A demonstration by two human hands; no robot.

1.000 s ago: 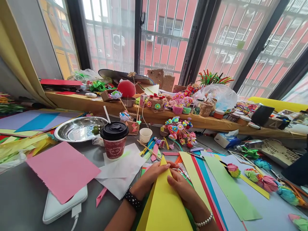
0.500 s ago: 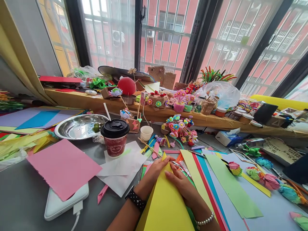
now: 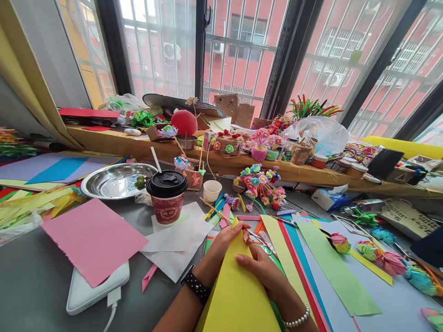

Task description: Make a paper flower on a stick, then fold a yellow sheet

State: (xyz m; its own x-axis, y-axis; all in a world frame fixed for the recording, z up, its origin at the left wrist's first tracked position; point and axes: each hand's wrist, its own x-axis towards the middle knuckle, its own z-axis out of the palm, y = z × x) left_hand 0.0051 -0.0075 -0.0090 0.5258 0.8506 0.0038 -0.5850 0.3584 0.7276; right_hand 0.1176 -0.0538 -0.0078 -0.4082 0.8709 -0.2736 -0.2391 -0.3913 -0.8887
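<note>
A sheet of yellow paper [image 3: 238,295], folded over lengthwise and narrowing to a tip at the far end, stands up from the bottom edge between my hands. My left hand [image 3: 226,237] is closed on its upper left side near the tip, the fingers curled round behind. On the other side my right hand [image 3: 258,263] grips the fold, thumb lying on the front face and the other fingers hidden behind the sheet. Just beyond my right fingers lies a pair of scissors [image 3: 265,246], partly covered by the hand.
Pink paper [image 3: 95,242] rests over a white power bank [image 3: 93,290] at left. Behind it stand a lidded coffee cup [image 3: 168,207] and a steel plate [image 3: 104,184]. Coloured paper strips [image 3: 332,263] and paper flowers [image 3: 391,263] lie to the right. A crowded sill [image 3: 155,150] runs along the back.
My right thumb has slid slightly down the yellow paper. Both hands keep hold of it, and the whole view has shifted a little.
</note>
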